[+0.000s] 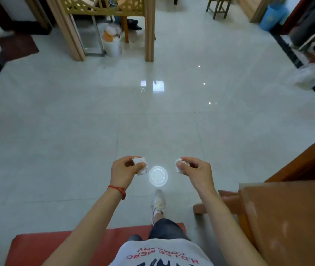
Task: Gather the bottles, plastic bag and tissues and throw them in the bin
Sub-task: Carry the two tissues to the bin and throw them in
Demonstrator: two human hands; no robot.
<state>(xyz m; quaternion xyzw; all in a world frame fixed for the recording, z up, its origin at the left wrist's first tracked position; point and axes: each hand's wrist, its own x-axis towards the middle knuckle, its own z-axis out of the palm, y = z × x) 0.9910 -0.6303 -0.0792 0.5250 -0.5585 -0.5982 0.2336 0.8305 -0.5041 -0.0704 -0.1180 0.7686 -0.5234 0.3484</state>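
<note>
Tissues are in both hands: the left hand [124, 169] is pinched shut on one crumpled tissue [140, 163], the right hand [194, 168] closed on another crumpled tissue [179, 164]. This looks like the carrying step, gathering done for the tissues at least; no bottles or plastic bag show near the hands. Next comes a walk to a bin, and the white bin [112, 43], already stuffed with rubbish, stands far ahead of the left hand beside a wooden post [149, 29]. A blue bin [271, 16] sits far ahead of the right hand. Below and between the hands a ceiling lamp glares off the glossy tiled floor [56, 112]. A wooden tabletop [287, 217] lies just right of the right forearm.
</note>
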